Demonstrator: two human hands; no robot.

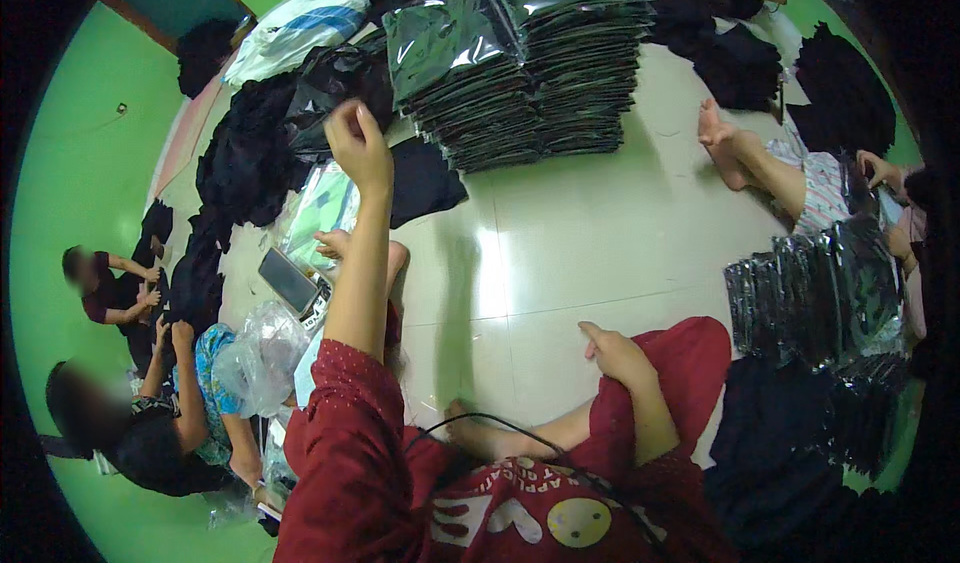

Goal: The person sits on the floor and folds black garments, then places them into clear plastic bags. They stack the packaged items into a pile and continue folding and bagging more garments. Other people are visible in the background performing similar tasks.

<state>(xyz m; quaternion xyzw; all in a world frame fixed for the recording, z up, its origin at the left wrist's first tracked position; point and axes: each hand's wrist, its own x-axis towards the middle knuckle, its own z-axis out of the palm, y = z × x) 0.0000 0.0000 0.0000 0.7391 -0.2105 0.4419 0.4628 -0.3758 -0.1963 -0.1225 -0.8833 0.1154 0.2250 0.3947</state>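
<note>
My left hand [360,151] is raised at the end of an outstretched arm, in front of a crumpled black plastic bag [318,88]. Its fingers curl inward, slightly blurred, and nothing shows in them. Just right of it rises a tall double stack of dark folded garments in clear plastic packets [525,78]. Against my bent right leg lies my right hand [622,359], its index finger stretched out and nothing in its grasp. A dark-screened phone [289,281] lies left of my left forearm, near a bunch of clear plastic bags [262,358].
Loose black garments [245,153] lie heaped along the left. A second stack of packets [815,293] stands at right by a seated person's legs [770,173]. Two people sit at left, one close [130,433]. Glossy pale tiles [520,253] spread before me.
</note>
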